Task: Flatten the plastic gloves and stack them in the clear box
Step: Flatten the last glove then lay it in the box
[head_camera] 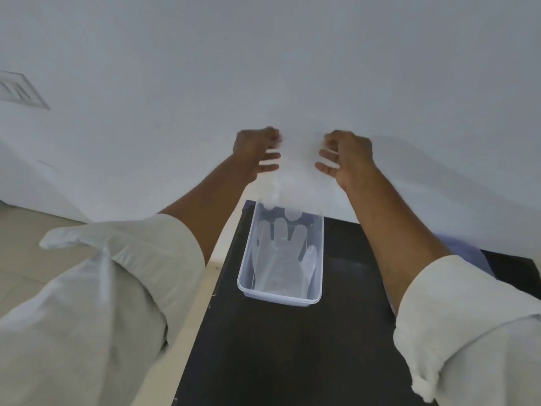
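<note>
I hold a clear plastic glove (295, 183) stretched in the air between both hands, cuff up, its fingers hanging down to the far rim of the clear box. My left hand (257, 152) pinches the glove's left cuff corner and my right hand (347, 155) pinches the right one. The glove is nearly see-through against the white wall. Below it, the clear box (279, 297) stands on the black table (292, 347). A flattened glove (282, 253) lies inside the box, fingers pointing away from me.
A white wall (263, 68) rises right behind the table. Something bluish and translucent (465, 253) lies on the table behind my right forearm. Beige floor (29, 259) shows at the left, beyond the table's left edge.
</note>
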